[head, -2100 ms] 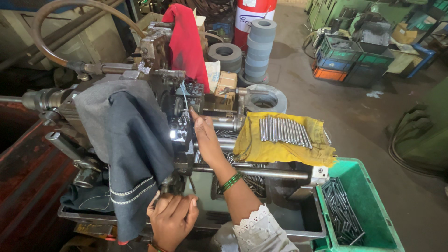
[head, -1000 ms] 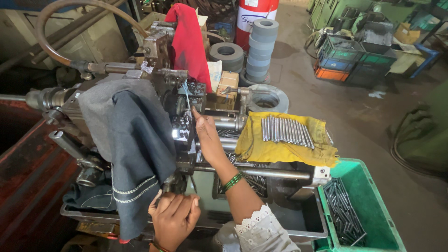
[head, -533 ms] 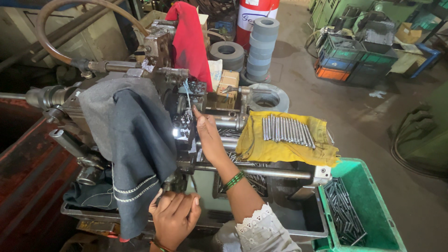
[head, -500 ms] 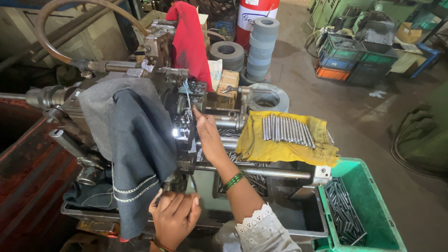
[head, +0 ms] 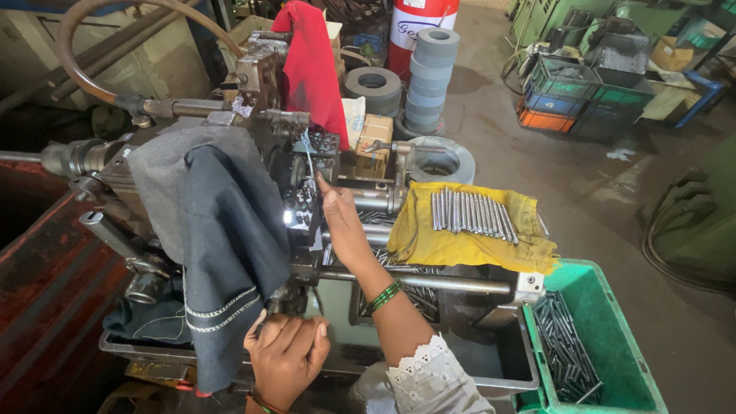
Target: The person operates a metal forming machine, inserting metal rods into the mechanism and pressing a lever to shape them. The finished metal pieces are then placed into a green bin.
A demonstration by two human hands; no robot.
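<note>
Just one camera here, strapped to the person's head, so there's no second view to share anything with. It looks steeply down and forward over the machine (head: 307,176), close enough that both forearms run in from the bottom edge. The right hand (head: 345,222) sits near the middle of the shot, its fingers (head: 326,188) up against the machine. The left hand (head: 287,356) is low in the picture, nearest the lens. Beyond the fingers the view opens onto the workshop floor (head: 613,184), with stacked crates (head: 583,96) far off at the top right. The green bin (head: 613,307) is cut off at the bottom right corner.
</note>
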